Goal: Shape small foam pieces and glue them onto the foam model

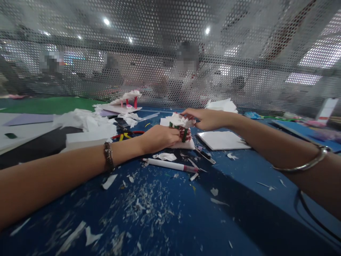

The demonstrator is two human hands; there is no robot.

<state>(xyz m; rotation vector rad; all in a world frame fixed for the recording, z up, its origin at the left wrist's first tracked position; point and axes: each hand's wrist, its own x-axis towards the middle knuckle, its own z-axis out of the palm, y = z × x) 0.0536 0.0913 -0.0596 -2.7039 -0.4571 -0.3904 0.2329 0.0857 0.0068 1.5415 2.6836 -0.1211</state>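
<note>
A small model house (183, 122) stands between my hands, with a crumpled white paper roof, dark green posts and a red-and-white mass inside. Its base is a thick white slab (186, 145). My left hand (160, 138) is closed at the model's front left, fingertips curled in under the roof beside the posts; what they pinch is hidden. From the right, my right hand (206, 119) holds the roof's edge, fingers arched over the far side and thumb at the near right. In front lies a white marker-like pen (170, 165), with a black-handled cutter (205, 155) to its right.
A second model with red posts (130, 101) stands at the back left, near crumpled white paper (85, 122). Red-and-yellow-handled scissors (126, 136) lie left of my hand. A white board (223, 140) is at right. Paper scraps litter the blue table (170, 220). A perforated metal screen (149, 64) rises behind.
</note>
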